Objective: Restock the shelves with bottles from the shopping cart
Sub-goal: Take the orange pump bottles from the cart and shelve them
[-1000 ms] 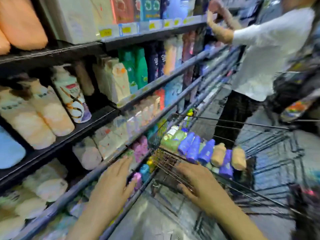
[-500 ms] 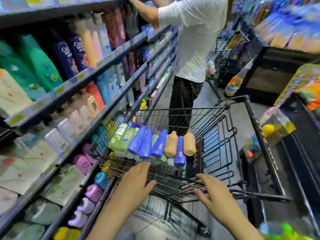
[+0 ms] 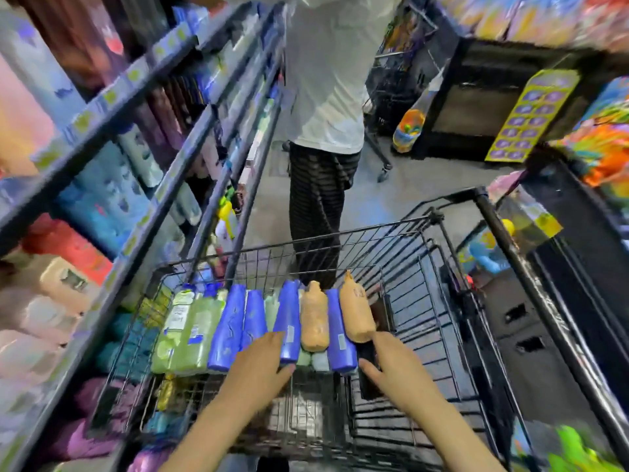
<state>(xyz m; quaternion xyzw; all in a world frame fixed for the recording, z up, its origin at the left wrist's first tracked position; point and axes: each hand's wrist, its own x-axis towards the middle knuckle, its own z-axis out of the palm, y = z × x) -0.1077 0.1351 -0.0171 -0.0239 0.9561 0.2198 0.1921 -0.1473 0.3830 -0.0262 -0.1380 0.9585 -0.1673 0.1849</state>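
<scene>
A black wire shopping cart stands in front of me. Bottles lie side by side in it: green ones at the left, several blue ones, two tan ones toward the right. My left hand reaches over the near ends of the blue bottles with its fingers straight, touching or just above them. Beside the right tan bottle, my right hand has relaxed fingers and holds nothing. The shelves run along the left, full of bottles.
A person in a white shirt and dark striped trousers stands in the aisle just beyond the cart. A second cart stands behind them. Dark display stands with colourful toys line the right side.
My view has swung from the shelves to the cart. Both hands have moved forward from the cart's near edge to the bottles.
</scene>
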